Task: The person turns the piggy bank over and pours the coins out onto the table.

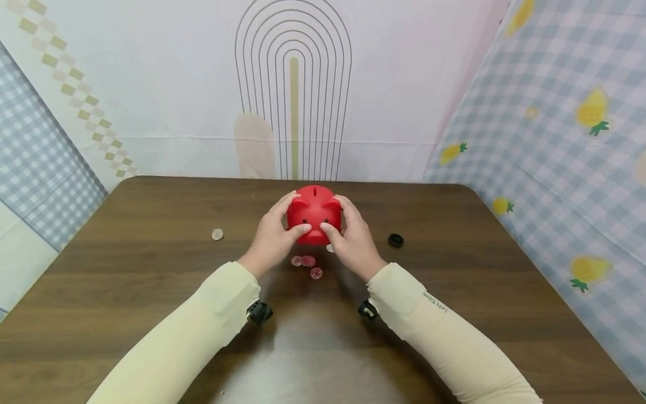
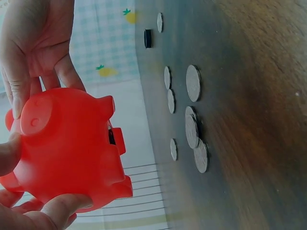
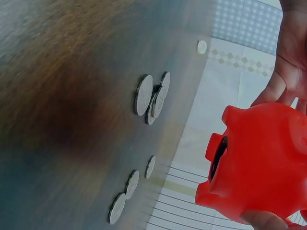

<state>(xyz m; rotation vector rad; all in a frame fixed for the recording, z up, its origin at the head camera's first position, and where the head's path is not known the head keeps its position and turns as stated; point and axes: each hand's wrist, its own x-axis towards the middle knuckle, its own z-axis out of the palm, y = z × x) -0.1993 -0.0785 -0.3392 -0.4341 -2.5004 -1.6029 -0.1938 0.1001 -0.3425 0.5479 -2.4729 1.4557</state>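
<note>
A red piggy bank (image 1: 314,203) is held up over the table between both hands. My left hand (image 1: 270,240) grips its left side, and the right hand (image 1: 355,241) grips the other, with both thumbs on its face. A coin slot (image 1: 315,191) shows on top. In the right wrist view, a dark round opening (image 3: 219,158) faces the table between the bank's feet. Below it lie several silver coins (image 2: 193,83), some overlapping. One coin (image 1: 217,234) lies apart at the left.
A small round black plug (image 1: 396,240) lies on the wooden table (image 1: 429,297), right of the hands. Behind the table hangs a white cloth (image 1: 176,84) with an arch pattern. A checked cloth (image 1: 550,151) hangs along the right.
</note>
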